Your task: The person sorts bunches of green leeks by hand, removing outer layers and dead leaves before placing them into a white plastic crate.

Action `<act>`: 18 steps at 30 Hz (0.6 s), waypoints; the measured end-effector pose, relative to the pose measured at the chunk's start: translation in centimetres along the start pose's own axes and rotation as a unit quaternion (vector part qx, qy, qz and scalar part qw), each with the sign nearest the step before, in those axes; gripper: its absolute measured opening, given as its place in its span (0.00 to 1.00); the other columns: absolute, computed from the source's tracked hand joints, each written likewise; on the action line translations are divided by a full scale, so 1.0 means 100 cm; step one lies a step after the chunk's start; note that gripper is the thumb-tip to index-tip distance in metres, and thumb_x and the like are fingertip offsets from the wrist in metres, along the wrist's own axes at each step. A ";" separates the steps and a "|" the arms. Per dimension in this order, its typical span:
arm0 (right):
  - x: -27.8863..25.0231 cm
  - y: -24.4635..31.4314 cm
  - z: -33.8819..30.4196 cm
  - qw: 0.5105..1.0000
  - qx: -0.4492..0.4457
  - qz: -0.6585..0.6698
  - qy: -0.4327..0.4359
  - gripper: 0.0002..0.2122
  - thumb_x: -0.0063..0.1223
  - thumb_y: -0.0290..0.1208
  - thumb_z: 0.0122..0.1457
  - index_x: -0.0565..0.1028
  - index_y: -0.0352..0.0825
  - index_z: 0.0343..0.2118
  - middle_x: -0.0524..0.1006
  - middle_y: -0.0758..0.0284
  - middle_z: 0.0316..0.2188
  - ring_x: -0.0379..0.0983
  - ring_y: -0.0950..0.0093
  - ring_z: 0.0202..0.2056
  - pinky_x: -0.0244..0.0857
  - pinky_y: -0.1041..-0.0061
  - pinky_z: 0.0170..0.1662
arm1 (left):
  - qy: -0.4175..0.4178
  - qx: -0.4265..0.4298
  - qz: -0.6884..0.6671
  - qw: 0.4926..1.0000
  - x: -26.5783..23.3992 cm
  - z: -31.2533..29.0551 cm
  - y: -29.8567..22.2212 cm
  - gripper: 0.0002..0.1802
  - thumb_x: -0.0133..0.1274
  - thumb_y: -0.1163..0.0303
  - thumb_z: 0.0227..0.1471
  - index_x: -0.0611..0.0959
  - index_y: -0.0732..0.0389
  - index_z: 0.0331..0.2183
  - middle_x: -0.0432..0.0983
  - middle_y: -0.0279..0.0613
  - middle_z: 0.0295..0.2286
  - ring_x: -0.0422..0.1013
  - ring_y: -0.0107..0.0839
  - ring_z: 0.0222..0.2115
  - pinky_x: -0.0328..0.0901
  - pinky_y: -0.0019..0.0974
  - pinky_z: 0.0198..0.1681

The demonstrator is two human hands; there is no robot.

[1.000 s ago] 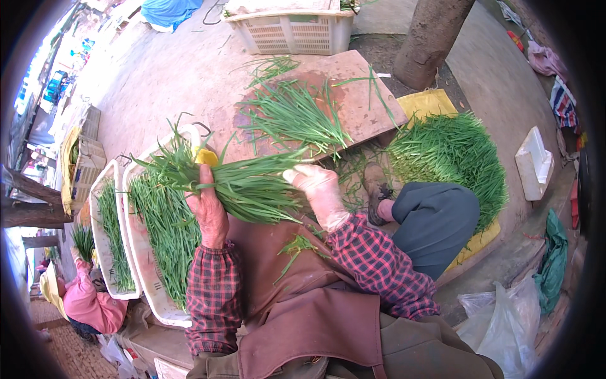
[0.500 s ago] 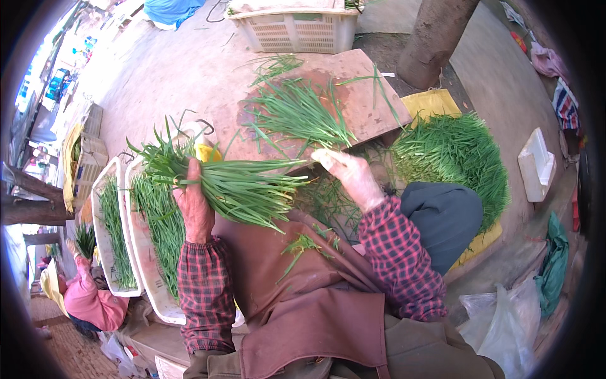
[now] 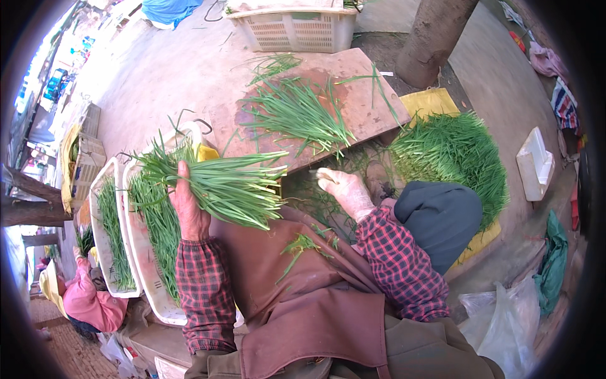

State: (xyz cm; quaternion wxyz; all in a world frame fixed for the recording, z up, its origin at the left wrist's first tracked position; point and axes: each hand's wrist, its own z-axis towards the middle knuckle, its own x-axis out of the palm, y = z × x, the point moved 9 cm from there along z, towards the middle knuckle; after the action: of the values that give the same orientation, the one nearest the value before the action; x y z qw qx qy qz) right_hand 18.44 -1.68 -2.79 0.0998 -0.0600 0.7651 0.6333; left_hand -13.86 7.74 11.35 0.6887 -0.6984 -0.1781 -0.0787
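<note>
My left hand (image 3: 188, 205) is wrapped round a bunch of garlic chives (image 3: 237, 186); the pale cut ends point right and the dark leaf tips spread left. To the right of those ends, my right hand (image 3: 344, 189) is closed in a pinch. Something small shows at its fingertips, too small to make out. Beyond it, a loose heap of chives (image 3: 297, 114) lies on a wet, reddish-brown board (image 3: 372, 88). A few chive scraps (image 3: 304, 244) rest on my brown apron (image 3: 252, 259).
At left stand white crates (image 3: 153, 281) filled with chives. A big chive pile (image 3: 454, 158) lies on yellow sacking (image 3: 435, 101) at right. A tree trunk (image 3: 432, 44), a slatted crate (image 3: 297, 31) and a foam box (image 3: 535, 164) stand farther out. A person in pink (image 3: 91, 300) works far left.
The chive bunch in my left hand has shifted slightly left, its cut ends now apart from my right hand. My right hand has dropped a little toward me.
</note>
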 end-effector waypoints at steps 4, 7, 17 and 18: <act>0.015 0.097 -0.002 0.970 -0.039 0.235 0.054 0.17 0.56 0.28 0.62 0.75 0.29 0.53 0.81 0.66 0.46 0.73 0.79 0.50 0.63 0.77 0.56 | -0.003 -0.012 -0.016 1.000 -0.006 0.002 0.013 0.14 0.54 0.63 0.61 0.77 0.63 0.43 0.78 0.40 0.35 0.77 0.29 0.32 0.74 0.35 0.35; 0.036 0.101 0.007 0.956 -0.035 0.267 0.113 0.13 0.57 0.26 0.61 0.77 0.27 0.48 0.80 0.69 0.40 0.72 0.82 0.43 0.65 0.80 0.52 | -0.006 -0.013 -0.012 1.000 0.001 0.001 0.022 0.17 0.55 0.62 0.61 0.77 0.65 0.45 0.79 0.40 0.35 0.77 0.30 0.33 0.74 0.35 0.35; -0.037 0.010 0.001 0.996 0.011 0.033 -0.079 0.11 0.55 0.25 0.57 0.81 0.31 0.43 0.82 0.63 0.43 0.77 0.73 0.45 0.68 0.74 0.53 | -0.011 -0.030 -0.024 0.999 -0.006 0.006 0.025 0.18 0.51 0.63 0.63 0.75 0.66 0.48 0.78 0.42 0.37 0.76 0.31 0.33 0.74 0.37 0.36; -0.025 0.031 -0.004 0.993 -0.014 0.105 -0.051 0.13 0.57 0.25 0.57 0.80 0.32 0.46 0.82 0.67 0.44 0.76 0.77 0.46 0.67 0.76 0.53 | -0.007 -0.030 -0.025 0.999 -0.010 0.007 0.027 0.18 0.51 0.63 0.63 0.75 0.66 0.48 0.78 0.42 0.37 0.76 0.31 0.33 0.74 0.37 0.36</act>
State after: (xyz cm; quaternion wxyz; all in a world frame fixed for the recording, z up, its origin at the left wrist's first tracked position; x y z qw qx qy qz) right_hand 20.14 -1.59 0.78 0.0707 0.0515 0.7520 0.6533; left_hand -13.90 8.30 8.48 0.6638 -0.7148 -0.1976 -0.0963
